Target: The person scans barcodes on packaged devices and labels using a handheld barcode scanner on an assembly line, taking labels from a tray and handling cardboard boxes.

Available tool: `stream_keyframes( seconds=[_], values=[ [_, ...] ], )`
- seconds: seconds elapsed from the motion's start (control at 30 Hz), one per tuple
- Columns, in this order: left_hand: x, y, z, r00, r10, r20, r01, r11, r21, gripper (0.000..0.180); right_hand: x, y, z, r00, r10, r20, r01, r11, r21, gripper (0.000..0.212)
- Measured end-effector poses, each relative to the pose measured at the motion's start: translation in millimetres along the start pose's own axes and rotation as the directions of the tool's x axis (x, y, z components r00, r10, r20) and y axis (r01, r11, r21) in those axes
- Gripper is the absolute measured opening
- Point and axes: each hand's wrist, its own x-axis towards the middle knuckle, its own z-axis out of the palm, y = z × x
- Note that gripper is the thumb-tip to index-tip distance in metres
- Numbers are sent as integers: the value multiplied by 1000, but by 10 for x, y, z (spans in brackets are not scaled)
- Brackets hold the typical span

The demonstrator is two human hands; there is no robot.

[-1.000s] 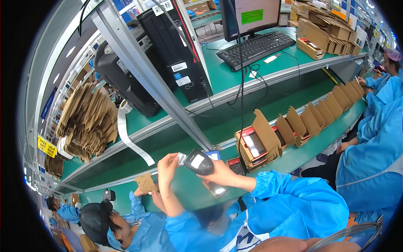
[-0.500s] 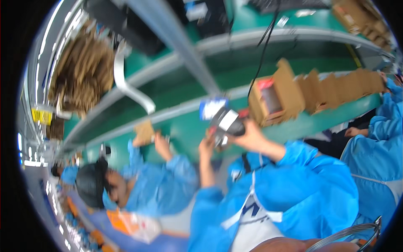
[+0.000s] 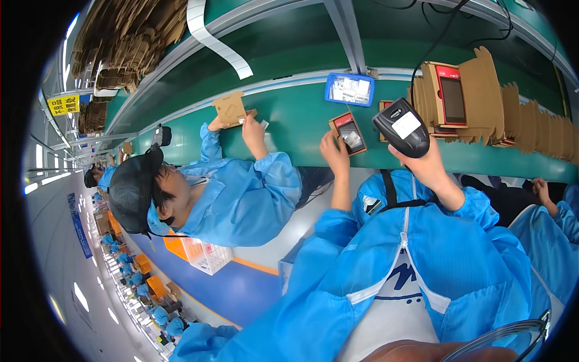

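Observation:
In my right hand (image 3: 427, 170) is a black handheld barcode scanner (image 3: 416, 143) with a white label on top; its fingers are closed round the grip. My left hand (image 3: 335, 152) has its fingers at the near left edge of a small red-rimmed box (image 3: 359, 147) on the green bench. Inside that box lies a flat dark-screened device (image 3: 348, 130), partly covered by a glare or a clear pouch. The scanner is held above the bench, to the right of the box.
A blue tray (image 3: 329, 95) of white labels stands behind the box. Open cardboard boxes (image 3: 485, 90) line the bench to the right, one with a dark-screened device. A cable hangs behind the scanner. At left, a co-worker (image 3: 241, 196) handles a small cardboard box (image 3: 230, 110).
My right hand has moved right with the scanner, away from my left hand. My left hand is now at the red-rimmed box. The earlier frame is blurred; the view has shifted.

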Motion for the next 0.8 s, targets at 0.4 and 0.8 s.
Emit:
stream_keyframes(
  seconds=[0.4,0.8],
  values=[
    [-319,261,267,971,-236,-49,240,929,283,103,-32,48,-87,997,-20,80,23,999,-35,32],
    [648,-873,-431,978,-192,-81,201,973,116,99,-75,88,-210,1000,25,1,-25,999,-37,31]
  ],
)
